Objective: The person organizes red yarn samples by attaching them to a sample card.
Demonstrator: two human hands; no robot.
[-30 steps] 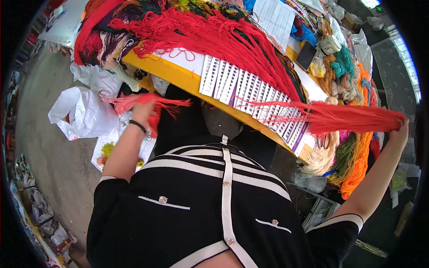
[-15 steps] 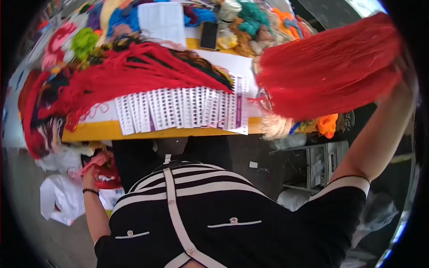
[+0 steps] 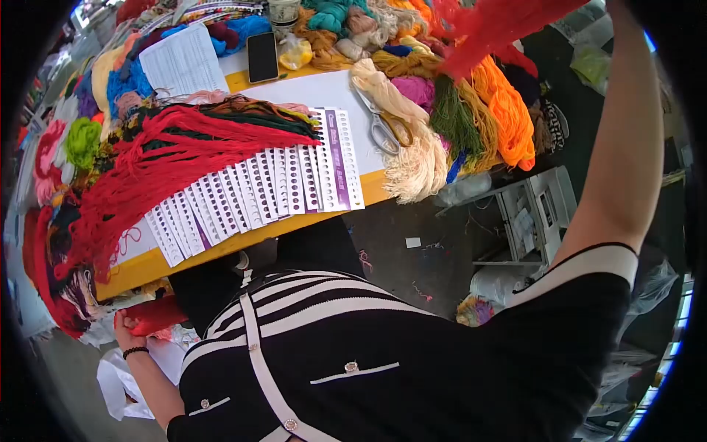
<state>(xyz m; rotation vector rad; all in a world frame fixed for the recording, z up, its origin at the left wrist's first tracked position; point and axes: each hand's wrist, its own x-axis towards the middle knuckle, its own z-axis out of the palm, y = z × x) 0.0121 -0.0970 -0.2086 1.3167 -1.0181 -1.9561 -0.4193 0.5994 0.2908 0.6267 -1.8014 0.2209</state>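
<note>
My right arm is raised high at the top right, and my right hand is cut by the frame's top edge. A bundle of red yarn hangs in the air from it, above the table's far right. My left hand is low at the bottom left, under the yellow table edge, with its fingers closed on a smaller clump of red yarn. Between the two hands a row of white punched sample cards lies on the table, with long red and dark green hanks draped over their tops.
Scissors lie on the white sheet next to cream yarn and orange yarn. A phone, a printed list and a cup sit further back. A white bag lies on the floor; a grey rack stands below the table.
My right hand has swung the long red bundle up from table height to overhead. My left hand has dropped below the table edge with its red clump. The view has turned rightwards.
</note>
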